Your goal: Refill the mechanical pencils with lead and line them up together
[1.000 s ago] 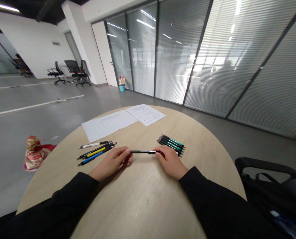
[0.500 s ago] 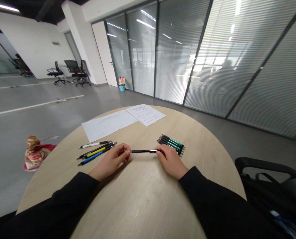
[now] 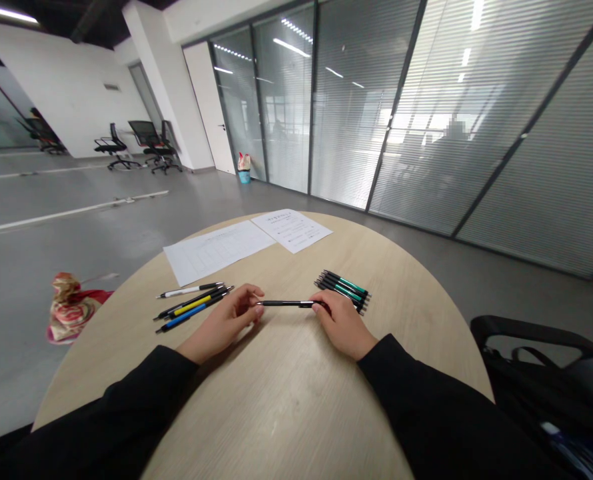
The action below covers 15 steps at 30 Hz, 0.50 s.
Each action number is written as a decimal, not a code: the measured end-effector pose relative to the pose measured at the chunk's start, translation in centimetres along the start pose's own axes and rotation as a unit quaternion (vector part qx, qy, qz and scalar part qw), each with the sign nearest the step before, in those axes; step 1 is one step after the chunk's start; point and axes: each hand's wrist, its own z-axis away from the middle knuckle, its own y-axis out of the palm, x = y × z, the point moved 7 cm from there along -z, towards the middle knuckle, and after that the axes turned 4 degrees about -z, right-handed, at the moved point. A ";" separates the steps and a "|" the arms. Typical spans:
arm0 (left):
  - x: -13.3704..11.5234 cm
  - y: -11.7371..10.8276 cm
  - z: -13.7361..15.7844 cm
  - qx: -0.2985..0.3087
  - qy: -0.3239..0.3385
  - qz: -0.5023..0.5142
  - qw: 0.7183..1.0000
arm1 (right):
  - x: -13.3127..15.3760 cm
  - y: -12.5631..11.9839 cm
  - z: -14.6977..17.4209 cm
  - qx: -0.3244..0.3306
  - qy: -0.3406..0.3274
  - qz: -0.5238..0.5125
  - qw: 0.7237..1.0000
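A slim black mechanical pencil or pen (image 3: 286, 303) lies level between my two hands, above the near middle of the table. My right hand (image 3: 344, 323) is closed on its right end with thumb and fingers. At the pointed left end, my left hand (image 3: 229, 320) has its thumb and index finger apart around the tip; light contact there cannot be ruled out. Left of that hand lie several pens, among them a white one (image 3: 189, 291), a yellow one (image 3: 192, 307) and a blue one (image 3: 184, 319). Just beyond my right hand, several black-and-green pens (image 3: 346, 283) lie side by side.
Two printed sheets, a left one (image 3: 216, 250) and a right one (image 3: 294, 230), lie at the far side of the round wooden table (image 3: 276, 413). A black chair (image 3: 536, 340) with a bag stands at the right. A patterned cloth bundle (image 3: 71, 310) is on the floor at left.
My left thumb and index finger have parted at the pen's tip, which now shows between them. The pen has shifted very slightly left; my right hand keeps its hold.
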 end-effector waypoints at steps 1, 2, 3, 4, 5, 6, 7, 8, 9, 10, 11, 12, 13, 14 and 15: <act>0.1 0.0 0.0 0.000 0.004 0.002 1.000 | 0.0 0.0 0.0 -0.001 0.000 0.001 1.000; 0.1 0.0 0.0 0.003 0.004 -0.001 1.000 | 0.0 0.0 0.0 -0.002 -0.001 0.001 1.000; 0.2 0.0 -0.1 0.004 0.001 -0.005 1.000 | -0.1 0.1 0.0 -0.002 -0.001 0.001 1.000; 0.1 0.1 -0.1 0.008 -0.003 -0.011 1.000 | -0.1 0.1 0.0 -0.002 0.000 0.001 1.000; 0.1 0.1 -0.1 0.010 -0.008 -0.018 1.000 | -0.2 0.1 0.0 -0.003 0.000 0.000 1.000; -0.1 0.0 -0.1 0.010 -0.012 -0.025 1.000 | -0.2 0.2 0.0 -0.002 0.001 0.000 1.000; -0.3 -0.1 -0.1 0.009 -0.013 -0.033 0.999 | -0.2 0.2 0.1 -0.001 0.001 0.001 1.000; -0.6 -0.1 0.0 0.008 -0.014 -0.043 0.999 | -0.2 0.2 0.1 0.000 0.002 0.001 1.000; -0.8 -0.2 0.0 0.009 -0.014 -0.053 0.998 | -0.2 0.2 0.1 0.001 0.001 0.001 1.000; -1.1 -0.2 0.0 0.011 -0.015 -0.062 0.998 | -0.2 0.2 0.1 0.002 0.001 0.001 1.000; -1.2 -0.2 0.0 0.014 -0.017 -0.069 0.997 | -0.2 0.2 0.1 0.003 0.001 0.001 1.000; -1.3 -0.2 0.0 0.017 -0.019 -0.073 0.997 | -0.2 0.2 0.1 0.003 0.001 0.000 1.000; -1.3 -0.1 0.1 0.019 -0.020 -0.073 0.997 | -0.2 0.2 0.1 0.003 0.001 0.000 1.000; -1.2 -0.1 0.1 0.019 -0.019 -0.069 0.997 | -0.2 0.2 0.1 0.003 0.002 0.000 1.000; -1.0 -0.1 0.0 0.016 -0.018 -0.060 0.998 | -0.2 0.2 0.1 0.003 0.002 0.001 1.000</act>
